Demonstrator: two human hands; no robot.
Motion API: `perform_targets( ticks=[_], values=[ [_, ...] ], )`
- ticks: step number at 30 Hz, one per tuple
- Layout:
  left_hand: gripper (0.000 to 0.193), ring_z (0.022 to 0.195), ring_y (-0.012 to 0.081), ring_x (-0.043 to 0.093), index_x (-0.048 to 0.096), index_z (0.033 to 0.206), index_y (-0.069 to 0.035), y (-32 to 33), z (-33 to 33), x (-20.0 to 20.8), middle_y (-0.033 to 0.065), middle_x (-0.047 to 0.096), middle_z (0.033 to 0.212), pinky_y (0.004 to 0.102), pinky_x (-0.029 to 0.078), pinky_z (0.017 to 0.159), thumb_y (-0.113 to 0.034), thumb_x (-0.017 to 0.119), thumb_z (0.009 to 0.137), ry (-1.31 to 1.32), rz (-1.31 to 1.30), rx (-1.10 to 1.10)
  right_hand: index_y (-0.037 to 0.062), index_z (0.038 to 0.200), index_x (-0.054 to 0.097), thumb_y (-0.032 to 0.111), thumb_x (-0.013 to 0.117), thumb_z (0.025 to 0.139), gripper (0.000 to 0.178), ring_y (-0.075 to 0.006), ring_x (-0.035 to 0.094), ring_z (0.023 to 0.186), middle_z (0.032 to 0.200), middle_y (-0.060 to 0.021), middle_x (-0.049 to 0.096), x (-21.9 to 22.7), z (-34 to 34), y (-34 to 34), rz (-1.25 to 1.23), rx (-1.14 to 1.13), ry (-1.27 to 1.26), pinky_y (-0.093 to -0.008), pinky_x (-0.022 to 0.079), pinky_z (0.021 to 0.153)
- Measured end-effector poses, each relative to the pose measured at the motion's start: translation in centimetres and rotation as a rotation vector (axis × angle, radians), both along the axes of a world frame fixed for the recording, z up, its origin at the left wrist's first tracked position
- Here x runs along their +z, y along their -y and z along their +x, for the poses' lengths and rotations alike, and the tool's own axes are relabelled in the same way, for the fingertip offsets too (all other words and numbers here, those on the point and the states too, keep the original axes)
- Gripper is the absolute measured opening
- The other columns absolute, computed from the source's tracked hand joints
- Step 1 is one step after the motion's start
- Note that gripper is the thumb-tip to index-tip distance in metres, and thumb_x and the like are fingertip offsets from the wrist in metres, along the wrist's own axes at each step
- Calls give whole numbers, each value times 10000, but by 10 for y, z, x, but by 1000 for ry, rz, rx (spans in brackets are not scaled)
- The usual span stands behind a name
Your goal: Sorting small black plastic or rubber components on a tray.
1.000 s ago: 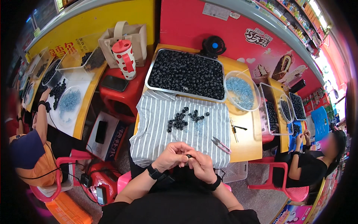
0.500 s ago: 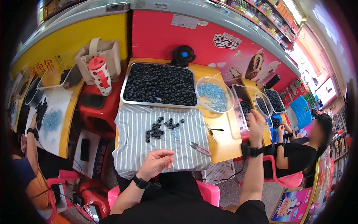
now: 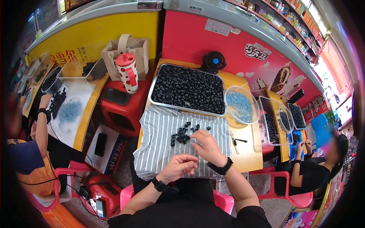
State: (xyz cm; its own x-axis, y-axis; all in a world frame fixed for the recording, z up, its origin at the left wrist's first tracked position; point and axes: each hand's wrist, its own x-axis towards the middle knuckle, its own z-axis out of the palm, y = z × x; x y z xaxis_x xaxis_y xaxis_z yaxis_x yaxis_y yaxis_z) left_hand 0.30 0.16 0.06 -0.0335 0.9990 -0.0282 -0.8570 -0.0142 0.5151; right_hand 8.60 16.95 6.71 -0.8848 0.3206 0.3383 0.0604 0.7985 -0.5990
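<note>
Above the near part of a grey-and-white striped cloth (image 3: 152, 152) is my left hand (image 3: 178, 166), thumb and fingers drawn together; anything between them is too small to make out. My right hand (image 3: 209, 146) reaches in from the right, thumb and forefinger apart beside a loose group of small black ring-shaped pieces (image 3: 180, 137) on the cloth. Beyond the cloth stands a metal tray (image 3: 167, 103) full of the same black pieces. Right of it, a round clear tub (image 3: 257, 114) holds small light-blue pieces. The thread snips seen earlier are hidden by my right hand and arm.
A thin dark tool (image 3: 235, 142) lies on the wooden table (image 3: 249, 152); a small black fan (image 3: 214, 61) stands behind the tray. Left are a spotted tumbler (image 3: 127, 72) and phone (image 3: 116, 96) on a red stool (image 3: 123, 117). People work at tables on both sides.
My right hand has come down and left from the raised spot near the right-hand containers to the black pieces. The left hand stays over the cloth. The whole view has shifted.
</note>
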Motion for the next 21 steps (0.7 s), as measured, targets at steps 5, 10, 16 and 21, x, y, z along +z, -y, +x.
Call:
perform_targets(
  ticks=[5, 10, 16, 21],
  values=[
    [277, 767, 156, 641, 585, 1199, 38, -2, 1, 3, 111, 656, 963, 273, 538, 689, -86, 581, 951, -37, -7, -16, 9, 883, 612, -19, 650, 693, 196, -379, 579, 810, 825, -152, 579, -9, -29, -3, 160, 36, 108, -453, 475, 700],
    [291, 833, 171, 643, 555, 1234, 43, -4, 1, -5, 117, 651, 1003, 296, 538, 759, -73, 543, 967, 88, 53, 62, 23, 923, 648, -13, 672, 723, 205, -310, 627, 806, 853, -132, 654, 22, 7, 22, -191, 1, 44, -379, 500, 700],
    [377, 998, 173, 635, 518, 1299, 50, 2, 3, 6, 126, 634, 1152, 311, 526, 845, -64, 581, 945, 65, 0, 35, 38, 962, 668, -41, 737, 691, 290, -254, 629, 799, 863, -93, 679, 19, 54, 76, -218, -134, -150, -341, 497, 721],
    [296, 913, 176, 663, 585, 1197, 59, 3, 0, 5, 113, 653, 1086, 279, 564, 767, 7, 601, 906, 32, 0, -16, 43, 951, 672, -45, 752, 690, 287, -255, 632, 809, 907, -102, 682, 22, 61, 86, -207, -140, -194, -342, 491, 726]
  ],
)
